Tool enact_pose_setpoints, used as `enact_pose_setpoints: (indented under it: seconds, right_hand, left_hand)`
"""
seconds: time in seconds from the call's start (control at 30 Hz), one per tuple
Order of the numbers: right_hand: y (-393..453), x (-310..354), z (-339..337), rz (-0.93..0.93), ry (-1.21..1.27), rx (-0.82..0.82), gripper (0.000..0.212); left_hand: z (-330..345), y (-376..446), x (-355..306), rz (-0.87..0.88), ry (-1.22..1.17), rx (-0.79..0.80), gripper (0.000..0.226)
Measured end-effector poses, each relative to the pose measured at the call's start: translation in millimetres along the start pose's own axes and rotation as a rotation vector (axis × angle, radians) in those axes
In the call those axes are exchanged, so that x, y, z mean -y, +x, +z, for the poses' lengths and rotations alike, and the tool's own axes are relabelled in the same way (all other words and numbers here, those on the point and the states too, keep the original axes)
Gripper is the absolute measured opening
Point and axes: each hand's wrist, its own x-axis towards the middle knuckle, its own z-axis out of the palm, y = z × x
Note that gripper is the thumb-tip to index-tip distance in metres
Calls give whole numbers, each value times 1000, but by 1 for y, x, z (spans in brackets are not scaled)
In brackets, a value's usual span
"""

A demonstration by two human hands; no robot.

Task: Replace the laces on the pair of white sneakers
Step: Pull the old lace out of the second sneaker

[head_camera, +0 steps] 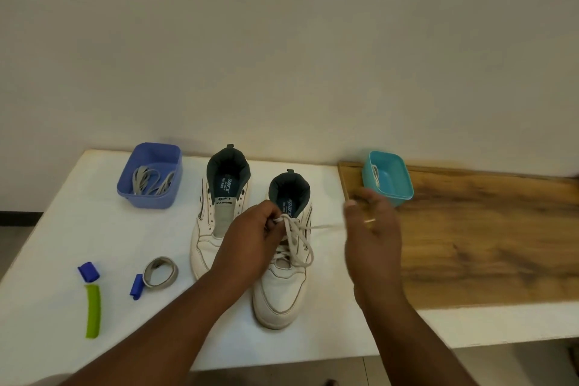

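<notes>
Two white sneakers stand side by side on the white table, toes toward me. The left sneaker [209, 229] has no lace in its eyelets. The right sneaker [282, 288] carries a white lace [297, 238] threaded up its front. My left hand [247, 241] pinches a lace loop at the top eyelets. My right hand [371, 222], blurred, holds the other lace end stretched taut to the right, fingers partly curled.
A blue tub [150, 175] with grey laces sits at the back left. A teal tub [390, 177] with a lace stands on the wooden board [485, 229]. A grey tape roll [160, 272], blue pieces [88, 271] and a green strip [93, 310] lie front left.
</notes>
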Motion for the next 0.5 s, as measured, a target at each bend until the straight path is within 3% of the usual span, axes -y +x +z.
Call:
enact_pose_setpoints:
  seconds: [0.1,0.2,0.27,0.37,0.43,0.5]
  right_hand:
    - [-7,-24,19,-151,-458,405,40]
    - [-15,-30,36,-270,-697,426,32]
    - [-15,-16,35,-301,-410,348,19]
    - [-14,18,21,-237,189,203,24]
    - [-16,33,14,-365,326,136,24]
    - [-20,36,14,-447,400,180,31]
  left_hand:
    - [-1,1,-2,-2,-39,10,7]
    - [-3,2,-1,-32,-53,3,12]
    - [-5,1,1,-37,-97,31,20]
    - [-8,0,2,-49,-142,61,25]
    - [-9,0,2,-47,-108,87,21]
    - [-10,1,3,-12,-54,103,21]
